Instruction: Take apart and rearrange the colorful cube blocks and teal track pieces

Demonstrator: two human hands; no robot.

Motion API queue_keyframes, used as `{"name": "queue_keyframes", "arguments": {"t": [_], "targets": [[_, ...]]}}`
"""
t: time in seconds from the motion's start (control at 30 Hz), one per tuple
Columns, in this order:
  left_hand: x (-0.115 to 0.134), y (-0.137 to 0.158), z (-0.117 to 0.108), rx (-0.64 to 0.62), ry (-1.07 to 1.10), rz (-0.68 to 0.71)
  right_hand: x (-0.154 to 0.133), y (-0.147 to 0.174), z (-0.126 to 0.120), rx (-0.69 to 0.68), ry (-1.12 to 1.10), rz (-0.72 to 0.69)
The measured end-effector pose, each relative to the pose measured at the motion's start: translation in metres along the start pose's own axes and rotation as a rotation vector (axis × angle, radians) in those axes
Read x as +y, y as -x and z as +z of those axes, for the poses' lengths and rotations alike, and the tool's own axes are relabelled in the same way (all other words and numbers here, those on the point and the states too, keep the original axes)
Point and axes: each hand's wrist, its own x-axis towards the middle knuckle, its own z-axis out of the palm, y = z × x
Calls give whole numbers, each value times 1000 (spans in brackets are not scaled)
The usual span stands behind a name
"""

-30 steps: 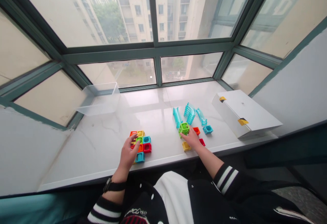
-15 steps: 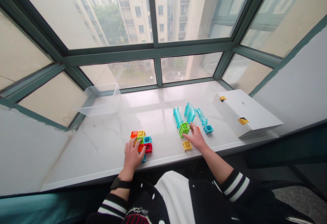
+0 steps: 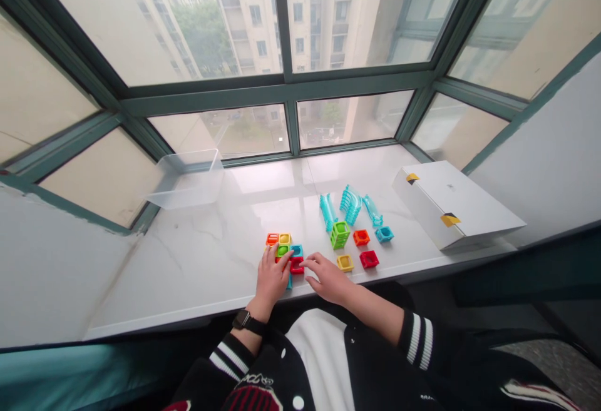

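A cluster of joined toy building blocks (image 3: 284,239) in red, orange, yellow, green and blue lies near the sill's front edge. My left hand (image 3: 272,276) is curled over its left and front side, gripping it and hiding some blocks. Beside it, my right hand (image 3: 331,279) reaches in from the right, fingers apart, with its fingertips at the cluster's red block (image 3: 297,265). Whether they touch that block I cannot tell. Right of my hands are a green block piece (image 3: 340,234), a yellow block (image 3: 344,263), an orange block (image 3: 361,238), a red block (image 3: 369,259) and a blue block (image 3: 384,234).
Behind the loose blocks lie translucent turquoise track pieces (image 3: 350,204), some curved. A clear plastic bin (image 3: 185,179) stands at the back left. On the right is a white box (image 3: 457,204) with yellow-black tabs. Window frames (image 3: 295,89) close off the sill's back and sides.
My left hand and the block cluster have shifted right. My right hand has left the green block piece and moved left to the cluster, uncovering the orange and red blocks.
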Motion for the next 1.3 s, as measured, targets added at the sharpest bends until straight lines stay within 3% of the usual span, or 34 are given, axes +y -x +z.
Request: {"name": "queue_keyframes", "arguments": {"t": [0.13, 0.27, 0.53, 0.63, 0.87, 0.97, 1.07, 1.2, 1.3], "targets": [[3, -2, 1, -5, 19, 34, 5, -11, 22, -128, 187, 112], [1, -2, 2, -21, 32, 38, 8, -18, 27, -200, 245, 95], [-1, -2, 2, -39, -2, 12, 10, -17, 19, -157, 254, 113], [-1, -3, -1, -38, -16, -12, 10, -13, 5, -88, 179, 79], [4, -9, -13, -78, 6, -71, 2, -4, -31, 129, -265, -20], [6, -15, -27, -27, 174, -87, -2, 0, -38, 186, -372, 2], [13, -20, -47, 5, 484, -55, -5, 1, -40, 208, -430, 22], [30, -19, -67, -108, 892, -66, -13, 1, -39, 193, -470, -19], [43, -15, -71, -189, 1079, -66, -19, 1, -37, 184, -461, -50]]}}
